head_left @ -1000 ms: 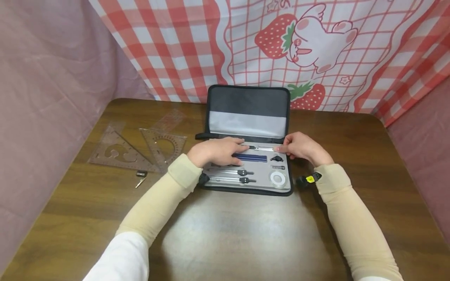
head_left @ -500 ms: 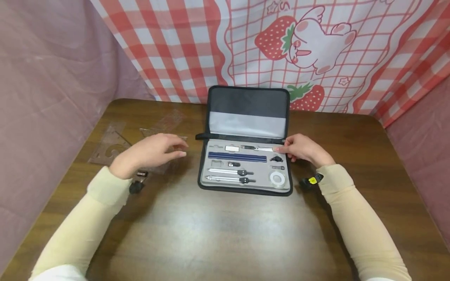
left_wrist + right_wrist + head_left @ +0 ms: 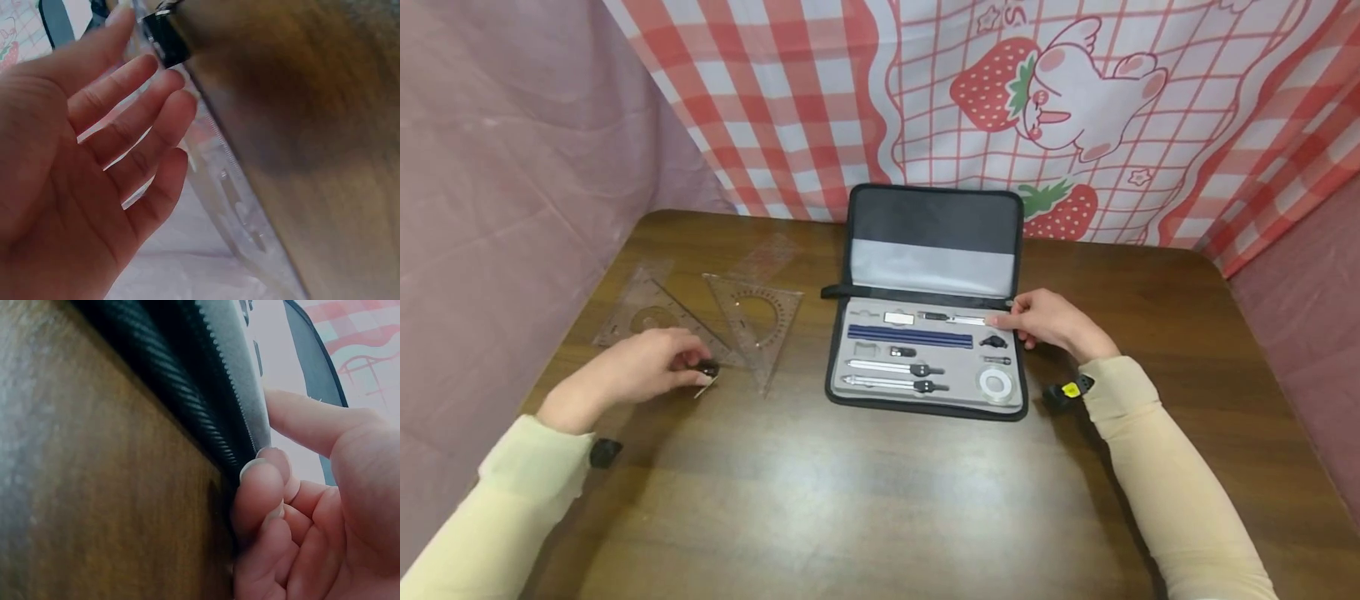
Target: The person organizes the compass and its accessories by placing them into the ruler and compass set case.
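The left hand point(image 3: 643, 371) is low over the left of the table, fingers loosely bent. By its fingertips are a small black sharpener point(image 3: 707, 367) and a thin metal piece point(image 3: 706, 387); whether they touch is unclear. In the left wrist view the black sharpener point(image 3: 166, 40) shows just past the fingers, and the palm holds nothing. The right hand point(image 3: 1056, 323) grips the right edge of an open zip case point(image 3: 958, 398), thumb on the grey insert and fingers curled at the zipped side. In the right wrist view the fingers point(image 3: 259, 494) press against that side.
Clear set squares point(image 3: 752, 321) lie left of the case. Its insert holds two compasses point(image 3: 891, 367), blue pencils point(image 3: 910, 337), a white eraser point(image 3: 898, 318) and a round white ring point(image 3: 996, 383). Behind hangs a checked cloth point(image 3: 805, 108).
The left hand has left the case and moved left and down to the sharpener beside the set squares. The right hand has stayed at the case's right edge.
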`<state>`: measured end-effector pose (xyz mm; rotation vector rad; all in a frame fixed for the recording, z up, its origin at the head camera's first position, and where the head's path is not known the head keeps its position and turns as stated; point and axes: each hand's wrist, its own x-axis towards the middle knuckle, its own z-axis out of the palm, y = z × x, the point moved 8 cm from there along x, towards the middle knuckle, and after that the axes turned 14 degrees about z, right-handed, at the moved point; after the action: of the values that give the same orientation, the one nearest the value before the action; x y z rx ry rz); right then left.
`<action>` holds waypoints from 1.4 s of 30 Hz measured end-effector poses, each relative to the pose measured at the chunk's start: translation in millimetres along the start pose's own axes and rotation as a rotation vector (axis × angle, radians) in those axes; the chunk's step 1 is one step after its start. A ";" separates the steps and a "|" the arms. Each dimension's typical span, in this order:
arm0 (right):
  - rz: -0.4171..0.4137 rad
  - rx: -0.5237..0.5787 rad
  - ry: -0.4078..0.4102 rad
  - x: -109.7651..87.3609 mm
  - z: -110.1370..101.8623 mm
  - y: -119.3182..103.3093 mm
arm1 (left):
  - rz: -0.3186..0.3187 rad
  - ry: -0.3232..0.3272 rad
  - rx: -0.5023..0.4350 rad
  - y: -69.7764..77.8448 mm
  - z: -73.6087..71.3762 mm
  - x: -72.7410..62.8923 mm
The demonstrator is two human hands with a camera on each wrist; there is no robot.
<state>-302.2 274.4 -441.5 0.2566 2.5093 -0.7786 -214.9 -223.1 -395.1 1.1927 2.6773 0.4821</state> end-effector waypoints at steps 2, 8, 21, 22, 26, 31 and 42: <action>-0.004 0.002 0.002 -0.3 0.0 0.1 | 0.017 0.012 0.015 -0.7 2.0 0.5; -0.001 0.005 0.007 -0.1 0.9 0.3 | 0.004 -0.009 0.025 -3.7 7.4 2.6; 0.010 0.003 0.012 -0.2 -0.1 2.6 | 0.090 0.152 0.029 17.9 -12.3 21.1; 0.010 0.004 0.012 -0.1 0.0 2.7 | 0.105 0.166 0.031 22.3 -14.1 26.0; 0.010 0.004 0.013 0.5 0.1 2.9 | 0.164 0.199 0.039 41.5 -18.0 53.7; 0.011 0.016 0.018 0.0 0.4 2.1 | 0.194 0.166 0.043 69.7 -13.4 96.4; 0.019 0.046 0.038 0.0 0.4 5.5 | 0.276 0.018 0.201 112.0 15.8 161.8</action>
<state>-300.3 278.7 -444.4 0.3137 2.5228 -0.8318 -240.7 -28.5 -373.6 1.6334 2.6372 0.2645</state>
